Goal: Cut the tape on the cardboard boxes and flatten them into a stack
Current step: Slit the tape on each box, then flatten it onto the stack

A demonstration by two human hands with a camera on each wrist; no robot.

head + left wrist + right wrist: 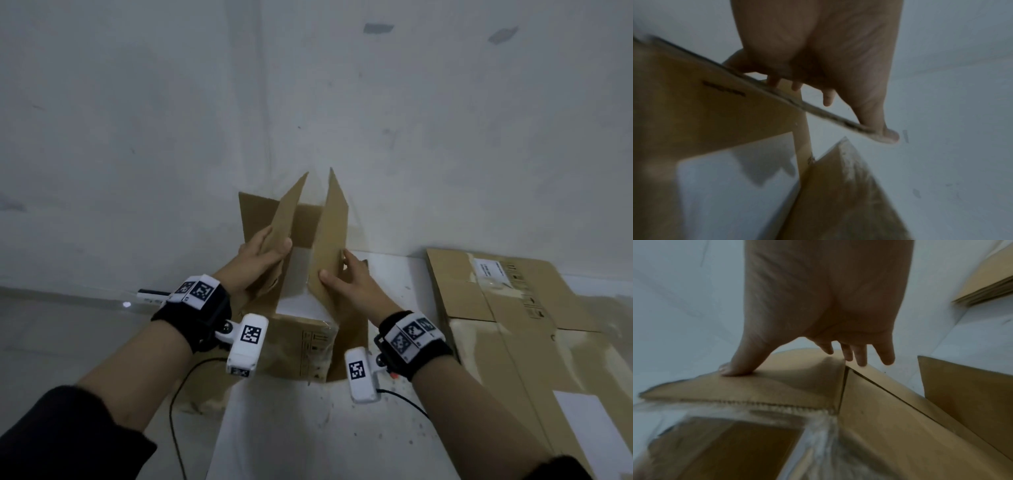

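A bare, unfurnished room — more a storage or packing corner than a lived-in home. The white wall [342,102] is rough and scuffed, with grey smudges and patches, and it meets a pale floor [51,342] along a plain line, with no skirting or furniture in view. Brown cardboard lies about: an opened cardboard box [308,335] stands close to the wall, and a flattened stack [513,325] with tape and a shipping label lies on the floor to the right. The light is dim and grey — nothing decorative shows anywhere.
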